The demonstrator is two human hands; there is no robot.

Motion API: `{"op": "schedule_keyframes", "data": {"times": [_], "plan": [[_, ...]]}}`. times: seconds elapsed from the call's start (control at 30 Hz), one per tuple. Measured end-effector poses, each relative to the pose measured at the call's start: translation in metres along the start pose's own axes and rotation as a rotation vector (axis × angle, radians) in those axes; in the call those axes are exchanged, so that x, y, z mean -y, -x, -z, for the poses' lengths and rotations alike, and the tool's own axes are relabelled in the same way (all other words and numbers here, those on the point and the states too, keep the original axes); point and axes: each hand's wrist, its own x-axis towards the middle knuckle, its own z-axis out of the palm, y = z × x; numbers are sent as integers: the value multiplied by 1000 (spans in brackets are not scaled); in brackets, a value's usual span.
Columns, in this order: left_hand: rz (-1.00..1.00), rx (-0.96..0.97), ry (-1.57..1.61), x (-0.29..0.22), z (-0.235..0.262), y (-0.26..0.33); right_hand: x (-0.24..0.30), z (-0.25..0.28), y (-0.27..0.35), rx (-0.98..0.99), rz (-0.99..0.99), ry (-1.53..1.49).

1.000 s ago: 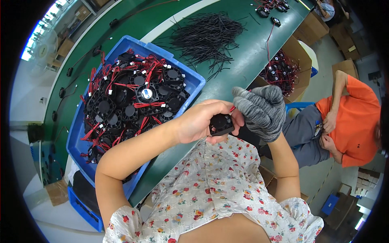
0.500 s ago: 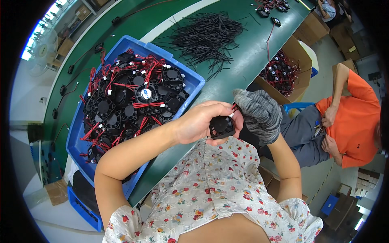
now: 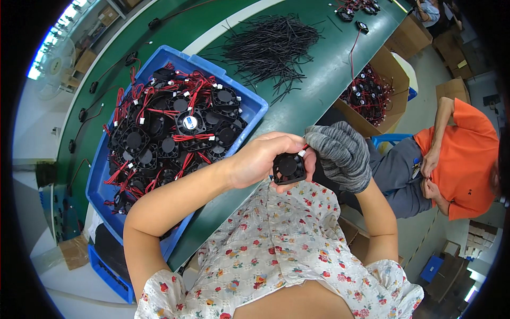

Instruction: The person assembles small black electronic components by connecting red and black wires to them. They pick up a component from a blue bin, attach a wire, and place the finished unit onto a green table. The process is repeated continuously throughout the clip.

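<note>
My bare left hand (image 3: 260,162) is closed round a small square black cooling fan (image 3: 288,168), holding it in front of my body with its round hub facing up. A white connector (image 3: 302,153) shows at the fan's upper right corner, beside a short stretch of red wire. My right hand (image 3: 340,157), in a grey knitted glove, presses close against the left fingertips. Its fingers are curled where the fan's wires run in under the glove, and the fingertips are hidden.
To the left, a blue bin (image 3: 255,109) holds many black fans with red wires. Thin black strips (image 3: 271,48) lie heaped on the green table (image 3: 324,69). A cardboard box (image 3: 401,90) of fans stands beyond the table edge. A person in an orange shirt (image 3: 465,159) sits at the right.
My gloved right hand has turned and dropped slightly, its fingers closer to the left hand. The fan has shifted a little left and up. The person in orange has moved their arms.
</note>
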Motion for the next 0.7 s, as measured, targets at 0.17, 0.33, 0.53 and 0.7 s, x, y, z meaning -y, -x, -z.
{"op": "schedule_keyframes", "data": {"times": [0.17, 0.33, 0.53, 0.7], "plan": [[-20, -14, 11, 1, -1, 0, -1, 4, 0, 98, 65, 81], [-3, -23, -44, 0, -1, -1, -6, 3, 3, 126, 88, 50], [-14, -49, -98, 1, -6, 0, -8, 6, 4, 172, 96, 39], [-44, -31, -182, 4, -5, -1, -12, 7, 5, 174, 92, 22]]}}
